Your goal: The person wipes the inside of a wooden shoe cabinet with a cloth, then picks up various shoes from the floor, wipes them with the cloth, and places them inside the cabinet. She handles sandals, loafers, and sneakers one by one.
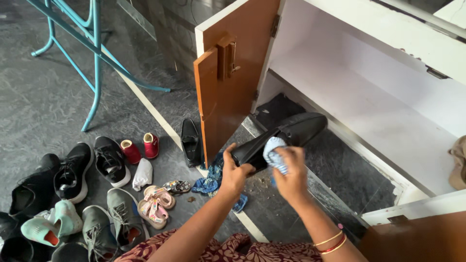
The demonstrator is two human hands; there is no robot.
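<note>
My left hand (235, 171) grips the heel end of a black leather shoe (301, 130), holding it out in front of an open cupboard. My right hand (290, 174) presses a light blue cloth (273, 154) against the side of that shoe. Red and gold bangles (331, 241) sit on my right wrist. The shoe's toe points toward the cupboard's white shelf (369, 109).
The brown cupboard door (228, 92) stands open on the left. A second black shoe (190, 141) lies by the door. Several shoes and small sandals (97, 184) cover the dark floor at left. A blue rag (209, 183) lies below. Turquoise metal legs (94, 58) stand farther back.
</note>
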